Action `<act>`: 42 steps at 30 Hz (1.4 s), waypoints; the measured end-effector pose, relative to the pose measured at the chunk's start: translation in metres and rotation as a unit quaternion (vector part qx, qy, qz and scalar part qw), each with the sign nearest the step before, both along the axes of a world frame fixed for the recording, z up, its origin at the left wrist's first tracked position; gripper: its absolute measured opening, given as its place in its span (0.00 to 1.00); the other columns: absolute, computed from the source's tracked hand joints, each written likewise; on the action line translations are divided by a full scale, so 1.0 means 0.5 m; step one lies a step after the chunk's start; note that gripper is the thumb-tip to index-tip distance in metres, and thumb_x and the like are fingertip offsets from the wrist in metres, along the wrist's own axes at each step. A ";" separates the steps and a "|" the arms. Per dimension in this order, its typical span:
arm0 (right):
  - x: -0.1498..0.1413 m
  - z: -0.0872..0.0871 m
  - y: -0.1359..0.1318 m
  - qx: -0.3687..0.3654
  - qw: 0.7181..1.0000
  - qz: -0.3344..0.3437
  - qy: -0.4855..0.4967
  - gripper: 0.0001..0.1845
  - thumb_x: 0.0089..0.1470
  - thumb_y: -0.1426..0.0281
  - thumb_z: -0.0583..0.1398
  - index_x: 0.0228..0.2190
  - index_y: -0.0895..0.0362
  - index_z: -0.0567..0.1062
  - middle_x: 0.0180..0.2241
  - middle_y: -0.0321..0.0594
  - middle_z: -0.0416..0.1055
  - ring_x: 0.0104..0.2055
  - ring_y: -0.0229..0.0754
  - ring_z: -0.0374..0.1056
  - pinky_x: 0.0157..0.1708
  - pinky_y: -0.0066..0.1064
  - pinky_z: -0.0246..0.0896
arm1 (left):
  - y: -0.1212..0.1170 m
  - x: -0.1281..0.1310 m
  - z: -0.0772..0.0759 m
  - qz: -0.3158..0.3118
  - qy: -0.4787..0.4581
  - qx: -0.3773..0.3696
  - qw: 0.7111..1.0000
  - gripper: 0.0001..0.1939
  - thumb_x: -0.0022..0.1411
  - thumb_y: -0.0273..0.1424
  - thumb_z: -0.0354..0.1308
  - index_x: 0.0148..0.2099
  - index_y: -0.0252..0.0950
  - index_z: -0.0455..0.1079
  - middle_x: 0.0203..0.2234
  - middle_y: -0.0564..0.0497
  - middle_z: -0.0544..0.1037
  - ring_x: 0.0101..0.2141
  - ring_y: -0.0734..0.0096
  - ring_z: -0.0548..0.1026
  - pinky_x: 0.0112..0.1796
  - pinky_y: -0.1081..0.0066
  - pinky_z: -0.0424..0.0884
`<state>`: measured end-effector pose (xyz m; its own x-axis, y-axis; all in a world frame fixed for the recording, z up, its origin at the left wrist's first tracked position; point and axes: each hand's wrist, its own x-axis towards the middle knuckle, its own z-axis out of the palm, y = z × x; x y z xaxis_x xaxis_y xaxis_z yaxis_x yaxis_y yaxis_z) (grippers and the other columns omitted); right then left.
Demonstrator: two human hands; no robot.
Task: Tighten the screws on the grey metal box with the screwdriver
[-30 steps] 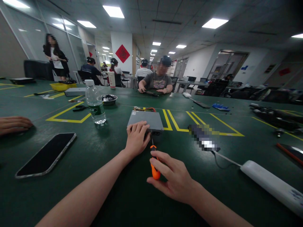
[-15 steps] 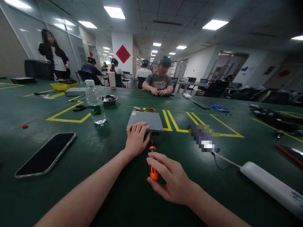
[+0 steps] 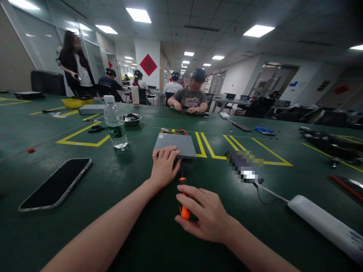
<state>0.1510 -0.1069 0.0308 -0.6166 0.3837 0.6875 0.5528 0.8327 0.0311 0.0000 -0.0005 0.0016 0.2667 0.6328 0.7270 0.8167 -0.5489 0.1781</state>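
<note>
A grey metal computer power supply (image 3: 177,143) lies on the green table, with a bundle of coloured wires at its far edge and a socket on its near side. My left hand (image 3: 165,166) grips its near left corner, fingers on the top and thumb down by the front face. An orange and black screwdriver (image 3: 185,210) points away from me, its shaft reaching the near side of the power supply below the socket; the tip is too small to make out. My right hand (image 3: 205,213) holds the handle between thumb and fingers.
To the left are a phone (image 3: 56,184), a water bottle (image 3: 115,126) and a metal bowl (image 3: 132,119) of small parts. A blurred-out device (image 3: 245,167) and a white power strip (image 3: 323,221) lie right. Across the table sits a person (image 3: 193,94); another person (image 3: 76,68) stands back left.
My right hand and the screwdriver handle have shifted slightly, the handle turned a little. My left hand stays on the power supply. The standing person has moved to the right.
</note>
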 end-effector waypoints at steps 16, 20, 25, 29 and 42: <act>0.011 0.005 0.001 -0.023 1.000 0.008 -0.009 0.20 0.57 0.55 0.50 0.39 0.58 0.68 0.41 0.51 0.67 0.38 0.45 0.68 0.32 0.35 0.66 | -0.003 0.001 0.002 0.004 0.005 0.004 1.000 0.12 0.60 0.32 0.49 0.47 0.40 0.63 0.49 0.47 0.70 0.51 0.61 0.63 0.48 0.57 0.52; 0.011 0.004 -0.001 -0.045 0.998 0.028 -0.016 0.17 0.58 0.64 0.48 0.45 0.61 0.64 0.44 0.53 0.66 0.42 0.45 0.67 0.34 0.34 0.66 | 0.001 0.001 -0.001 0.003 0.006 0.008 1.000 0.11 0.60 0.32 0.49 0.46 0.40 0.63 0.49 0.48 0.70 0.51 0.61 0.63 0.48 0.57 0.52; 0.008 -0.010 0.003 -0.006 0.999 0.020 0.028 0.16 0.54 0.60 0.56 0.37 0.60 0.63 0.41 0.51 0.69 0.38 0.44 0.69 0.34 0.33 0.67 | 0.003 0.000 -0.003 0.003 0.008 0.009 1.000 0.11 0.60 0.32 0.49 0.46 0.40 0.63 0.49 0.48 0.69 0.51 0.61 0.63 0.48 0.57 0.52; 0.008 -0.005 0.000 -0.040 0.999 0.023 0.018 0.18 0.56 0.58 0.53 0.41 0.60 0.63 0.42 0.51 0.68 0.42 0.44 0.68 0.37 0.33 0.67 | 0.001 0.000 -0.001 0.004 0.006 0.011 1.000 0.11 0.60 0.32 0.49 0.46 0.40 0.63 0.49 0.48 0.70 0.50 0.61 0.63 0.48 0.58 0.52; 0.008 -0.004 -0.002 -0.047 0.998 0.025 0.043 0.18 0.56 0.59 0.54 0.43 0.60 0.62 0.43 0.51 0.68 0.44 0.43 0.68 0.38 0.32 0.67 | 0.001 0.001 -0.001 0.004 0.005 0.012 1.000 0.12 0.59 0.32 0.51 0.46 0.40 0.63 0.49 0.48 0.70 0.50 0.62 0.63 0.48 0.58 0.52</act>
